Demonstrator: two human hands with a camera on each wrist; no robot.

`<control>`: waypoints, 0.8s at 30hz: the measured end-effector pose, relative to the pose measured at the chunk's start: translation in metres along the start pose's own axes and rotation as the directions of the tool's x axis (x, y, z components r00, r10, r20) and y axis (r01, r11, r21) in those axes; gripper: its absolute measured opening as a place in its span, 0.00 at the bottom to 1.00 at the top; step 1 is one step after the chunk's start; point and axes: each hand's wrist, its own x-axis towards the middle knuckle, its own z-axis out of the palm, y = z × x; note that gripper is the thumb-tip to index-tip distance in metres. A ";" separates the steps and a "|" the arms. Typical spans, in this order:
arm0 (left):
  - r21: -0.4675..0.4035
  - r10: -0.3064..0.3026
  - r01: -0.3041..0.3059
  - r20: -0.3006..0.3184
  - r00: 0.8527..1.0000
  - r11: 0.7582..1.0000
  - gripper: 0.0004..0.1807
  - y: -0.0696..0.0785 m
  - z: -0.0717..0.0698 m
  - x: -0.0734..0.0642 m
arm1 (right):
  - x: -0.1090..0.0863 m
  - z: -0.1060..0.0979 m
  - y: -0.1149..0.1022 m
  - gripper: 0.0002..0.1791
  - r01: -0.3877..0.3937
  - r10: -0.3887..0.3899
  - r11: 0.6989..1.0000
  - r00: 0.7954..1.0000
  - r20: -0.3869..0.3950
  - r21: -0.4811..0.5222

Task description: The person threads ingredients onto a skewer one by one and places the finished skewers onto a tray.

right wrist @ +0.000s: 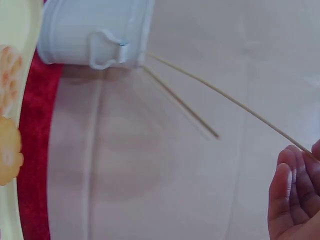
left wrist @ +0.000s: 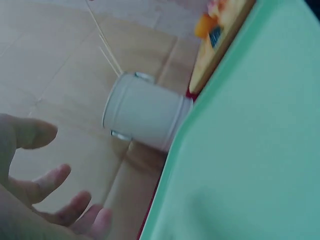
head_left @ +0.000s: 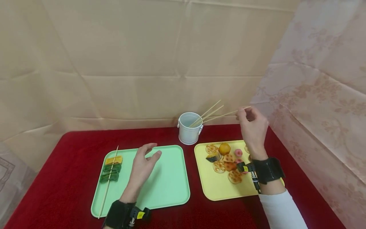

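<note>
My right hand (head_left: 254, 127) pinches a thin wooden skewer (right wrist: 235, 102) near one end. The skewer slants down to the rim of a small white bucket (head_left: 188, 130), where its other end is hidden. More skewers (head_left: 212, 111) lean out of the same bucket toward the right. Over the green tray (head_left: 168, 190) hovers my left hand (head_left: 144, 165), fingers and thumb apart, holding nothing. Along the tray's left side lies a loaded skewer (head_left: 104, 198) with one yellow piece (head_left: 110, 160) and folded green pieces (head_left: 110, 176) threaded on it.
A yellow tray (head_left: 213, 190) on the right holds several food pieces: round lotus-like slices (head_left: 235, 176), an orange ball (head_left: 224, 148), pink rings (head_left: 238, 152) and a dark-skinned wedge (head_left: 213, 157). Red cloth (head_left: 77, 159) covers the table. Beige curtain (head_left: 120, 63) hangs close behind the bucket.
</note>
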 end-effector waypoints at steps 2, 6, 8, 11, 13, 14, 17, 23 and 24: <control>-0.060 -0.009 0.009 -0.004 1.000 0.998 0.24 0.001 0.001 0.000 | -0.004 -0.006 -0.004 0.16 -0.005 0.008 0.996 1.000 -0.028 0.094; -0.168 -0.008 0.005 -0.015 1.000 0.986 0.24 0.005 0.006 -0.002 | -0.019 -0.012 -0.010 0.15 -0.020 0.035 0.966 0.998 -0.052 0.259; -0.220 -0.004 0.001 -0.013 1.000 0.975 0.23 0.008 0.008 -0.003 | -0.030 -0.011 -0.012 0.14 -0.036 0.050 0.946 0.998 -0.035 0.321; -0.290 -0.013 0.013 0.000 1.000 0.957 0.22 0.012 0.013 -0.008 | -0.050 -0.004 -0.013 0.12 -0.077 0.071 0.912 0.997 0.032 0.403; -0.347 -0.023 0.026 0.013 1.000 0.938 0.22 0.015 0.016 -0.011 | -0.064 0.004 -0.013 0.10 -0.113 0.076 0.895 0.992 0.102 0.432; -0.376 -0.032 0.037 0.020 0.999 0.926 0.22 0.016 0.017 -0.013 | -0.070 0.008 -0.013 0.09 -0.132 0.078 0.889 0.987 0.140 0.439; -0.484 -0.058 0.076 0.054 0.997 0.872 0.24 0.017 0.021 -0.016 | -0.088 0.021 -0.014 0.07 -0.218 0.107 0.865 0.960 0.258 0.452; -0.742 -0.105 0.215 0.193 0.976 0.635 0.27 0.015 0.026 -0.017 | -0.116 0.042 -0.017 0.06 -0.368 0.169 0.823 0.886 0.432 0.434; -0.770 -0.108 0.235 0.214 0.971 0.593 0.28 0.015 0.026 -0.016 | -0.119 0.045 -0.017 0.07 -0.390 0.177 0.812 0.873 0.454 0.433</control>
